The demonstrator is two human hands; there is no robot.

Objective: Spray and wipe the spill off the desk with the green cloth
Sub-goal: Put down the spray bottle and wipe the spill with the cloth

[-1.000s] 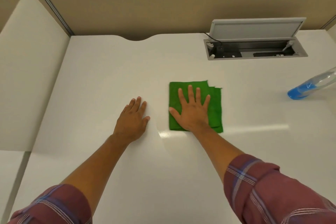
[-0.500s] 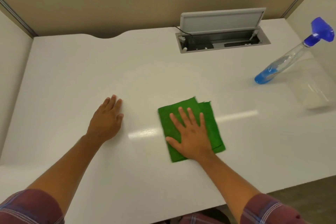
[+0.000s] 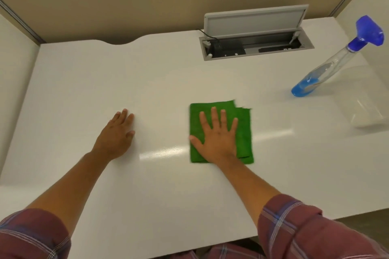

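The green cloth [image 3: 244,132], folded into a rectangle, lies flat on the white desk [image 3: 105,80] a little right of centre. My right hand [image 3: 219,139] presses down on it with the palm flat and the fingers spread. My left hand [image 3: 117,136] rests flat on the bare desk to the cloth's left, holding nothing. A clear spray bottle [image 3: 328,69] with blue liquid and a blue trigger head stands at the far right, out of both hands' reach. I cannot make out any spill on the desk; only a glossy light streak shows near the cloth.
A grey cable box [image 3: 254,48] with its lid raised is set into the desk at the back right. Beige partition walls close off the back, and white side panels [image 3: 14,65] flank the desk. The desk's near edge is by my sleeves.
My right hand has slid the cloth slightly away from me and turned it from tilted to square. The left hand stays planted. The view has shifted a little.
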